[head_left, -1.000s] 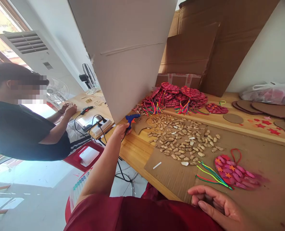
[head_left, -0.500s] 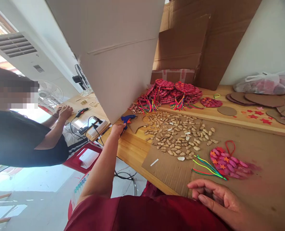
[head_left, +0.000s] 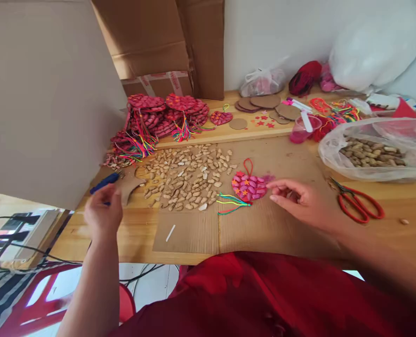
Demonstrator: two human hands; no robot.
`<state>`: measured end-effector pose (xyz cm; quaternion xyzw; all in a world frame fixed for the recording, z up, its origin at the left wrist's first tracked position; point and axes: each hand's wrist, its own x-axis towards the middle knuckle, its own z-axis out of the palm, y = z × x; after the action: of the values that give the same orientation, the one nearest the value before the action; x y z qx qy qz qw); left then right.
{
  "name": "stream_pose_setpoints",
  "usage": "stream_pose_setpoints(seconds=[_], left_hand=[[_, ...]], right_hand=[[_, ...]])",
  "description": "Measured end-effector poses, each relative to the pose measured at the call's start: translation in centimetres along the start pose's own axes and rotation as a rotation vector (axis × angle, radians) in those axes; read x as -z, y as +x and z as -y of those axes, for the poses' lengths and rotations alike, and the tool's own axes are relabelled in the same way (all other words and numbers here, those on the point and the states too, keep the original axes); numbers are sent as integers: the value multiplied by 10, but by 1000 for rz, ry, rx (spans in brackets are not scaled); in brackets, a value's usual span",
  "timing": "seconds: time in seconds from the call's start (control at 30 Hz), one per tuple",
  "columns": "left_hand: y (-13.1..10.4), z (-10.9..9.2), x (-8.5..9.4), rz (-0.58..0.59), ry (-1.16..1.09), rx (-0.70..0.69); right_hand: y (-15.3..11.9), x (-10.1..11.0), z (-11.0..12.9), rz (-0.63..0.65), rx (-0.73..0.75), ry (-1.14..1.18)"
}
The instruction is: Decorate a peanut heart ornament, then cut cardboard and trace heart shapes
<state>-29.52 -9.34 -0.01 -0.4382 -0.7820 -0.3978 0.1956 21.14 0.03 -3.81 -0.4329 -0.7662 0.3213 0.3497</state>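
My left hand [head_left: 104, 210] is over the handle of a blue glue gun [head_left: 104, 182] at the left of the table. It is blurred, so I cannot tell whether it grips the handle. My right hand [head_left: 295, 199] hovers with loosely bent fingers, thumb and forefinger apart, holding nothing. Its fingertips are close to the right edge of a heart-shaped ornament [head_left: 250, 187] of pink-dyed peanuts with orange and red stars, a red loop and a tassel of coloured cords [head_left: 234, 203]. Many loose peanuts [head_left: 186, 182] spread between my hands on a cardboard sheet [head_left: 193, 234].
Finished peanut ornaments [head_left: 158, 117] pile up on the back ledge, near cardboard discs [head_left: 264, 101] and small stars [head_left: 264, 122]. On the right are red-handled scissors [head_left: 360, 206], a bag of peanuts [head_left: 372, 152] and a cup of pink liquid [head_left: 301, 133]. A white panel [head_left: 42, 93] stands at left.
The view has swung right, bringing the scissors and peanut bag into sight and losing the other person. My right hand has come closer to the heart ornament. The glue gun stays beside the cardboard scrap.
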Motion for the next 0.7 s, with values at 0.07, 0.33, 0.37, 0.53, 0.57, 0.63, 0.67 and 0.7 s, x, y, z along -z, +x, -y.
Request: stream_pose_setpoints(seconds=[0.07, 0.33, 0.37, 0.53, 0.57, 0.63, 0.67, 0.7], left_hand=[[-25, -37, -12, 110, -94, -54], [-116, -180, -41, 654, -450, -479], [-122, -190, -45, 670, -438, -522], [-137, -210, -60, 646, -287, -697], [-138, -211, -62, 637, -269, -715], [-140, -212, -64, 627, -260, -743], [-140, -212, -65, 623, -267, -756], [-140, -211, -65, 622, -278, -770]], right_hand=[[9, 4, -4, -46, 37, -157], [36, 5, -15, 19, 121, -419], [38, 4, -17, 25, 132, -423], [41, -1, -20, 15, 161, -394], [41, -1, -20, 11, 163, -383], [41, -1, -19, 6, 161, -356], [41, -1, -19, 4, 157, -341], [41, -1, -18, 3, 153, -325]])
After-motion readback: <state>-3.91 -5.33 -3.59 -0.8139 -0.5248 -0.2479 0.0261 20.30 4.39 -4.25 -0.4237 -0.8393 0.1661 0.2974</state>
